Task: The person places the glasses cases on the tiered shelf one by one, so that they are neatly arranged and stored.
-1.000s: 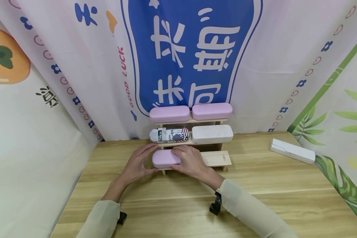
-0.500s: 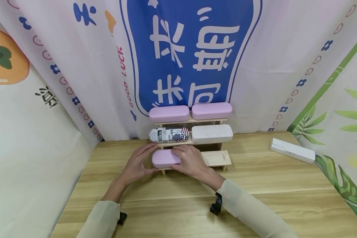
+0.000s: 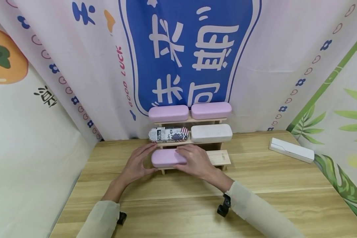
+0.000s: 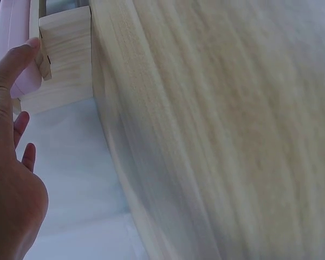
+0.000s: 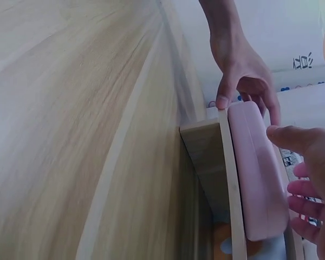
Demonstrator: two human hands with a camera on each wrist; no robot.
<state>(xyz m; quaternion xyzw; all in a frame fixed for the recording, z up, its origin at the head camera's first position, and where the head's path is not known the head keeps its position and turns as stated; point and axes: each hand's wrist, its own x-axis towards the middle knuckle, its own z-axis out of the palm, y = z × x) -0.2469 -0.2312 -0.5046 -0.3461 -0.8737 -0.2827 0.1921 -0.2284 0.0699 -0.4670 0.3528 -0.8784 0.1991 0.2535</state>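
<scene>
A pink glasses case (image 3: 166,158) lies lengthwise on the left half of the lowest step of a wooden display stand (image 3: 218,158). My left hand (image 3: 140,164) holds that step's left end, thumb on the front edge and fingers reaching behind. In the left wrist view, the thumb (image 4: 23,57) presses the board's edge beside the case. My right hand (image 3: 195,161) is over the case's right end, overlapping it in the head view. The right wrist view has this thumb (image 5: 290,138) close by the case (image 5: 257,173), the other fingers loosely spread.
Two more pink cases (image 3: 168,113) top the stand. On its middle step are a newspaper-print case (image 3: 168,134) and a white case (image 3: 211,133). A white box (image 3: 291,150) lies at the table's right. A printed curtain (image 3: 256,92) hangs behind the wooden table (image 3: 178,205).
My right hand has shifted right along the pink case, uncovering more of its top. The left hand stays at the step's left end. The case keeps its place.
</scene>
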